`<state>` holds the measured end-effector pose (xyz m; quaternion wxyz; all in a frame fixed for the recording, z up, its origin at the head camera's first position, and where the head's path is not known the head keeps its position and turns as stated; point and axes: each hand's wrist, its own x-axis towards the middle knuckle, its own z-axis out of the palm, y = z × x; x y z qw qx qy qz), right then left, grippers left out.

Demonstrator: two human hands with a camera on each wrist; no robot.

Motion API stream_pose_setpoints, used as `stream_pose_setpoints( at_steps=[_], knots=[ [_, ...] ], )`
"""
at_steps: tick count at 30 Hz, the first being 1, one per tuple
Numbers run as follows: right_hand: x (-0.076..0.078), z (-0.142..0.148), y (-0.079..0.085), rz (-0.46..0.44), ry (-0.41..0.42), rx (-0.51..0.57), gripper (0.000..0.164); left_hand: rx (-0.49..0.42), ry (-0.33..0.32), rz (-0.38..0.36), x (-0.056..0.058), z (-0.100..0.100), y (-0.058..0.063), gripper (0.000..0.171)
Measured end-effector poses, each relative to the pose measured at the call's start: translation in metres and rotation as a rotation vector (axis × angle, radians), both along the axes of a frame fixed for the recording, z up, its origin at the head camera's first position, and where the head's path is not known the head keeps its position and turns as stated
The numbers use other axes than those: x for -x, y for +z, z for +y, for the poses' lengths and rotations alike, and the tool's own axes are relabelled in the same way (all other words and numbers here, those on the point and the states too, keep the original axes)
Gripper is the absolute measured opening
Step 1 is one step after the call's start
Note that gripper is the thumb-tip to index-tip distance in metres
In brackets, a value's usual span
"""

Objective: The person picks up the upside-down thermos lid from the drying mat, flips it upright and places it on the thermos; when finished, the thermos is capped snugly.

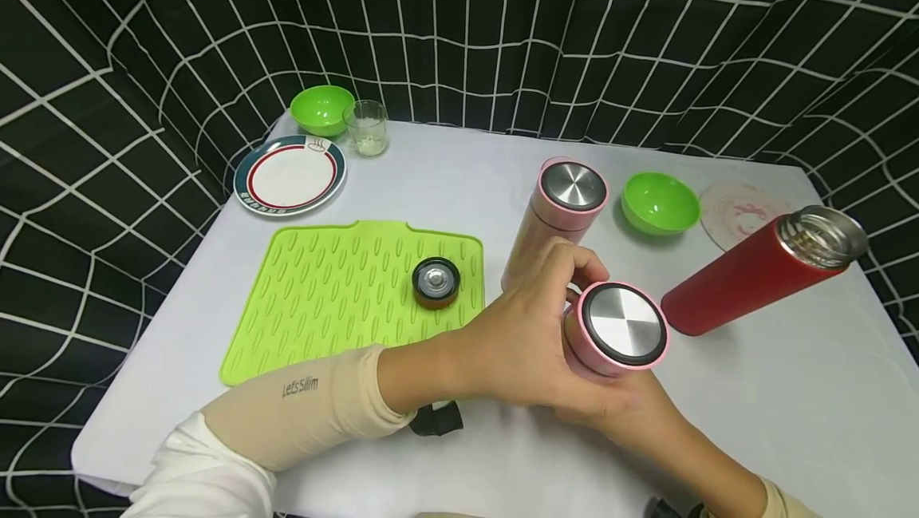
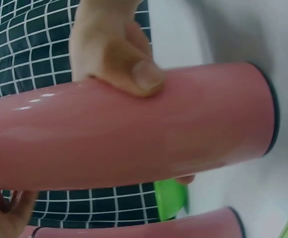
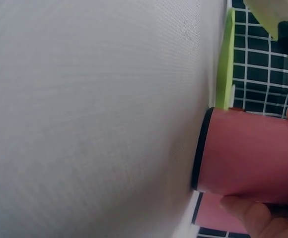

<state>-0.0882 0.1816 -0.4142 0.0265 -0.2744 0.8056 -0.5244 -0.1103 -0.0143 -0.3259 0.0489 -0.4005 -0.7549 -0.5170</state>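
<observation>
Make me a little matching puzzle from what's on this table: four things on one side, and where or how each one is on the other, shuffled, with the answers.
Things
1. Red bottle
2. Small loose lid
3. Drinking glass
4. Nearer pink bottle

Places and states
A. Held by the left hand and right hand
B. At the back left, beside a green bowl
C. Standing with its top open
D. On the green mat

Right pairs: 1-C, 2-D, 3-B, 4-A
</observation>
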Motion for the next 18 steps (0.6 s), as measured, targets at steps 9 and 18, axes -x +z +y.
stream_pose_setpoints(
  at_steps=[9, 18],
  knots=[
    [0.0024, -0.0055, -0.0032, 0.038, 0.031, -0.024, 0.048, -0.002, -0.001, -0.066, 0.0015, 0.0014, 0.0011, 0.08],
    [0.0025, -0.0057, -0.0013, 0.01, 0.014, -0.042, 0.048, 0.001, -0.031, -0.059, 0.0041, 0.0027, 0.0029, 0.078]
  ],
)
